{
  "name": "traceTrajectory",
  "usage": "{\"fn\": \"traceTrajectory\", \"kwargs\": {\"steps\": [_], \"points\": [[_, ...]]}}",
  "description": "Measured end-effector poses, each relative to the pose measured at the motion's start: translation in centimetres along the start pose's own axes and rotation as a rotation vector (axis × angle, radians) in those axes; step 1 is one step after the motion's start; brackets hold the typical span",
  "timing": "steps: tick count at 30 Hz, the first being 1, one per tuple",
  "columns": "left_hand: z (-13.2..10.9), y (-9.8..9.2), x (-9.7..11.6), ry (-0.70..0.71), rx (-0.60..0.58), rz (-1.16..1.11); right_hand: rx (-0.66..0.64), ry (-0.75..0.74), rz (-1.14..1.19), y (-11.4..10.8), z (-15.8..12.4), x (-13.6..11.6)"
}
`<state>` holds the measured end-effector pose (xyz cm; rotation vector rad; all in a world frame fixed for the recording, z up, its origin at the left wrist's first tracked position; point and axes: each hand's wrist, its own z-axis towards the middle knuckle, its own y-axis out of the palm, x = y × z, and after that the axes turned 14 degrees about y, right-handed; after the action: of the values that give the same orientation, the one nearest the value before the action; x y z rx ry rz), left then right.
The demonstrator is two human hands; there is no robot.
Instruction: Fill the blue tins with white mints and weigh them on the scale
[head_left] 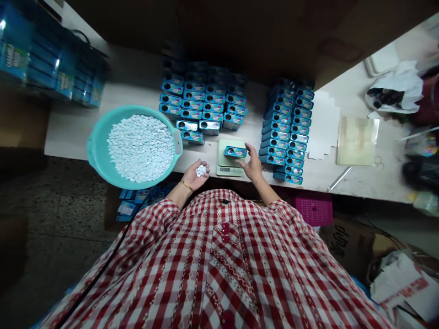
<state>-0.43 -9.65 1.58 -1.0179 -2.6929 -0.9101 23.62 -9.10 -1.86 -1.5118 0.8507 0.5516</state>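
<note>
My left hand [195, 174] is cupped palm up and holds a small heap of white tablets [200, 170], just left of a small pale green scale [229, 160]. One blue tin [235, 151] lies on the scale's platform. Beside that tin, my right hand [252, 165] hovers with its fingers spread, fingertips close to the tin's right end. A teal basin [96, 155] full of white tablets [141, 147] stands to the left of my left hand.
Rows of blue tins [202, 103] are stacked behind the scale, and a second block of them [288, 128] stands to its right. White card sheets [324, 125], a pale booklet [356, 140] and a metal rod [339, 178] lie further right. A pink crate [313, 211] sits under the table.
</note>
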Motion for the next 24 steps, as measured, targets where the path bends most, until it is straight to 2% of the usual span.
{"fn": "traceTrajectory", "kwargs": {"steps": [3, 8, 11, 14, 18, 21, 24], "points": [[1.5, 1.5, 0.3, 0.030, -0.025, 0.010, -0.132, -0.044, -0.060, 0.2, 1.4, -0.7], [3.1, 3.1, -0.1, 0.063, -0.046, -0.025, -0.151, -0.299, -0.394, -1.1, -0.3, -6.3], [3.4, 3.3, -0.5, 0.063, -0.066, -0.036, -0.160, -0.373, -0.594, -1.8, -1.0, -8.3], [3.5, 3.2, -0.8, 0.049, -0.102, -0.020, -0.139, -0.396, -0.686, -1.9, -0.9, -8.6], [3.3, 3.2, -0.8, 0.051, -0.120, -0.021, -0.121, -0.408, -0.673, -2.2, -0.8, -8.4], [2.9, 3.2, -0.3, 0.036, -0.148, -0.040, -0.093, -0.360, -0.543, -2.5, -0.8, -7.8], [2.4, 2.9, 0.4, 0.022, -0.138, -0.038, -0.067, -0.258, -0.321, -1.9, -0.2, -5.8]]}}
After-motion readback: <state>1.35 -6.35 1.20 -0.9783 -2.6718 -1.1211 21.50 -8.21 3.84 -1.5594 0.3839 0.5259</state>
